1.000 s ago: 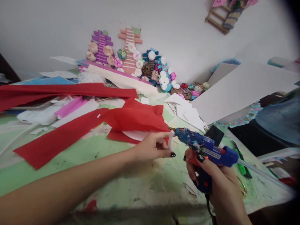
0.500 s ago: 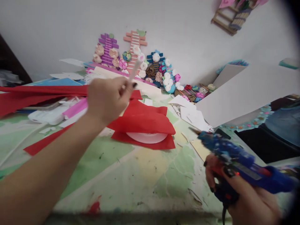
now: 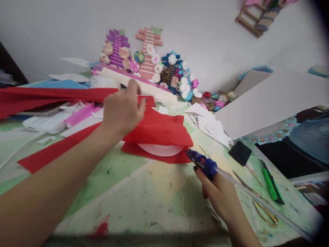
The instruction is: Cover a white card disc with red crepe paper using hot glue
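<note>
My left hand point(image 3: 123, 109) reaches over a pile of red crepe paper point(image 3: 159, 132), back of the hand up, fingers curled at the paper's far edge; what they pinch is hidden. A white disc point(image 3: 160, 150) shows under the red folds. Long red strips point(image 3: 51, 154) run off to the left. My right hand point(image 3: 218, 192) grips a blue glue gun point(image 3: 203, 163). Its nozzle points at the near right corner of the red paper, almost touching it. A clear glue stick point(image 3: 257, 200) juts out behind the gun.
A black square point(image 3: 240, 152), a green cutter point(image 3: 272, 185) and scissors point(image 3: 264, 209) lie at the right. A big white board point(image 3: 269, 99) leans at the back right, with white paper scraps point(image 3: 210, 127) before it. Paper-flower crafts point(image 3: 149, 61) line the wall. Pink paper point(image 3: 79, 115) lies left.
My left hand lifted a white strip away from the glue gun, then dropped onto the far edge of the red paper. My right hand swung the gun's nozzle to the paper's near corner.
</note>
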The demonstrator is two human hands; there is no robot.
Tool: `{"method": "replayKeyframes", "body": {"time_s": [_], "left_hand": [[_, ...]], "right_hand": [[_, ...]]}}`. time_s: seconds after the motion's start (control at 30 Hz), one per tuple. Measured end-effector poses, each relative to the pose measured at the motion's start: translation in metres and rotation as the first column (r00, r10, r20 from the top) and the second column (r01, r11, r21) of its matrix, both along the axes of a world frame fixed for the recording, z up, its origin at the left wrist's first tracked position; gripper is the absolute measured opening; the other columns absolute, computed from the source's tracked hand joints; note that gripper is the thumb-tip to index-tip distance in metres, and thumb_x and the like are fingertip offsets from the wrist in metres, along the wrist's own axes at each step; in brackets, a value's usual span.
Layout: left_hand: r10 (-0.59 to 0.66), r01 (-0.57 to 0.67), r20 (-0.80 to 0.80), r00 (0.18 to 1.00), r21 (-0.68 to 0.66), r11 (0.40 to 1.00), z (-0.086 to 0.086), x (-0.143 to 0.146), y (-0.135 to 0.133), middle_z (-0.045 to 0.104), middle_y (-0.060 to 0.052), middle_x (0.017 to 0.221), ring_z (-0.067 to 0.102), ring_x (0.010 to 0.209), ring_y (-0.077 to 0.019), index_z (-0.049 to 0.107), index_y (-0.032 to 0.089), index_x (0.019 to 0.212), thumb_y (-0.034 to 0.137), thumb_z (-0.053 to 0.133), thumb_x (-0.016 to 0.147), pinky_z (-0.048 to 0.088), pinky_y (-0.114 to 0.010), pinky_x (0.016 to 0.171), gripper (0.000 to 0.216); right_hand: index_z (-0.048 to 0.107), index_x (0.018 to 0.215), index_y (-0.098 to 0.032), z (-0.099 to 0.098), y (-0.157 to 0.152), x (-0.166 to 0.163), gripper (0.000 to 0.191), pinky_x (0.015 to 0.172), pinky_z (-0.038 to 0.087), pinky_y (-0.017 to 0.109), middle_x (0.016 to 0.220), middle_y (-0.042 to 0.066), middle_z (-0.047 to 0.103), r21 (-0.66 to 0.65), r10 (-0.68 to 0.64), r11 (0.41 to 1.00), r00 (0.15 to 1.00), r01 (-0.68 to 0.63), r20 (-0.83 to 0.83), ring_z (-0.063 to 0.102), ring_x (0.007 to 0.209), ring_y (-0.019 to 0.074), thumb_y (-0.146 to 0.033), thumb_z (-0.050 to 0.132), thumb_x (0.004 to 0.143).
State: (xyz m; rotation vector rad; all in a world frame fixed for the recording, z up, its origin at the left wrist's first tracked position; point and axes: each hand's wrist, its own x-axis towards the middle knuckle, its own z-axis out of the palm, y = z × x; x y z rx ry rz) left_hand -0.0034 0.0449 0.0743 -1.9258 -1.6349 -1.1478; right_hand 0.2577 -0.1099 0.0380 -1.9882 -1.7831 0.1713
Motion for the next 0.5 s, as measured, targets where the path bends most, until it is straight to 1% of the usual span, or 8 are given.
{"method": "replayKeyframes", "body": {"time_s": [0.03,0.07,0.13,0.23,0.3,0.37,0.43,0.5], "left_hand": [[-0.128,0.135,-0.066,0.99,0.123,0.983,-0.001,0.01,-0.01,0.048,0.001,0.058,0.045,0.053,-0.0133,0.054,0.018,0.088,0.036,0.046,0.088,0.031,-0.028,0.053,0.02],[-0.297,0.334,-0.203,0.933,0.186,0.924,-0.002,0.019,-0.019,0.049,0.0,0.058,0.047,0.054,-0.0137,0.054,0.019,0.08,0.039,0.044,0.089,0.031,-0.028,0.053,0.024],[-0.46,0.557,-0.336,0.822,0.307,0.772,-0.007,0.031,-0.034,0.05,-0.001,0.056,0.047,0.054,-0.0149,0.052,0.021,0.066,0.039,0.045,0.089,0.03,-0.029,0.051,0.03],[-0.63,0.733,-0.42,0.653,0.142,0.666,-0.017,0.043,-0.044,0.049,-0.001,0.051,0.046,0.05,-0.0141,0.049,0.02,0.057,0.028,0.044,0.088,0.026,-0.029,0.048,0.032],[-0.718,0.764,-0.453,0.529,-0.114,0.635,-0.025,0.049,-0.044,0.05,-0.001,0.049,0.044,0.046,-0.0134,0.052,0.019,0.06,0.019,0.044,0.084,0.023,-0.029,0.045,0.025],[-0.763,0.721,-0.456,0.458,-0.311,0.619,-0.033,0.053,-0.039,0.054,-0.001,0.051,0.046,0.045,-0.0137,0.058,0.017,0.074,0.013,0.048,0.076,0.023,-0.028,0.044,0.011],[-0.77,0.673,-0.448,0.453,-0.395,0.626,-0.039,0.053,-0.033,0.059,-0.003,0.055,0.049,0.046,-0.0149,0.06,0.015,0.083,0.009,0.051,0.07,0.025,-0.028,0.044,0.017],[-0.763,0.643,-0.442,0.472,-0.419,0.641,-0.042,0.052,-0.028,0.061,-0.005,0.057,0.052,0.049,-0.0161,0.06,0.015,0.077,0.008,0.05,0.07,0.028,-0.028,0.046,0.014]], "right_hand": [[0.059,0.06,-0.02,-0.002,0.002,0.0,0.038,0.051,0.036,0.029,0.044,0.002,0.054,-0.01,-0.001,1.0,1.0,0.001,0.003,0.055,0.051,0.0193,-0.041,0.045,0.089],[0.059,0.06,-0.02,-0.004,0.003,0.001,0.038,0.051,0.036,0.029,0.044,0.002,0.054,-0.016,-0.003,1.0,1.0,0.003,0.004,0.055,0.051,0.0194,-0.04,0.045,0.089],[0.06,0.062,-0.019,-0.007,0.006,0.001,0.037,0.051,0.036,0.029,0.044,0.002,0.054,-0.023,-0.01,1.0,1.0,0.01,-0.001,0.055,0.05,0.0194,-0.04,0.044,0.089],[0.06,0.066,-0.018,-0.01,0.011,0.001,0.035,0.05,0.036,0.029,0.045,0.002,0.055,-0.025,-0.014,1.0,1.0,0.013,-0.019,0.054,0.049,0.019,-0.04,0.044,0.089],[0.06,0.069,-0.018,-0.011,0.015,0.001,0.034,0.05,0.035,0.028,0.047,0.002,0.055,-0.028,-0.004,1.0,1.0,0.003,-0.031,0.054,0.049,0.0185,-0.04,0.044,0.089],[0.059,0.07,-0.018,-0.012,0.018,0.0,0.032,0.05,0.035,0.028,0.049,0.002,0.056,-0.039,0.002,0.999,0.999,-0.003,-0.042,0.053,0.05,0.0181,-0.039,0.044,0.089],[0.058,0.071,-0.018,-0.012,0.02,0.0,0.031,0.05,0.034,0.027,0.052,0.002,0.057,-0.047,0.002,0.999,0.999,-0.004,-0.045,0.053,0.051,0.0178,-0.038,0.043,0.089],[0.057,0.071,-0.018,-0.012,0.021,0.0,0.029,0.05,0.034,0.027,0.054,0.002,0.057,-0.032,0.013,0.999,0.999,-0.013,-0.03,0.051,0.052,0.0171,-0.036,0.043,0.088]]}}
